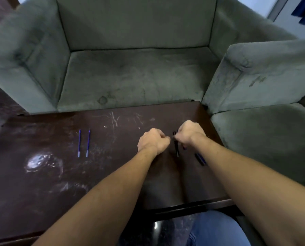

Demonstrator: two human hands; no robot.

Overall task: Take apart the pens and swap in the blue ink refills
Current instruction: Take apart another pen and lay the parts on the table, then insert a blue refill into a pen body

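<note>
Two blue ink refills (83, 143) lie side by side on the dark wooden table (41, 174), left of my hands. My left hand (153, 141) and my right hand (189, 133) are both closed and meet fingertip to fingertip over the table's right part, pinching a small pen part that is mostly hidden. A dark pen (176, 146) lies on the table just below the meeting point. Another dark pen piece with blue (200, 158) lies beside my right forearm.
A grey-green sofa (135, 77) stands right behind the table's far edge. A second grey seat (263, 130) touches the table's right side. The tabletop is scratched, with a bright glare patch (39, 162) at the left. My jeans (217, 229) show below the near edge.
</note>
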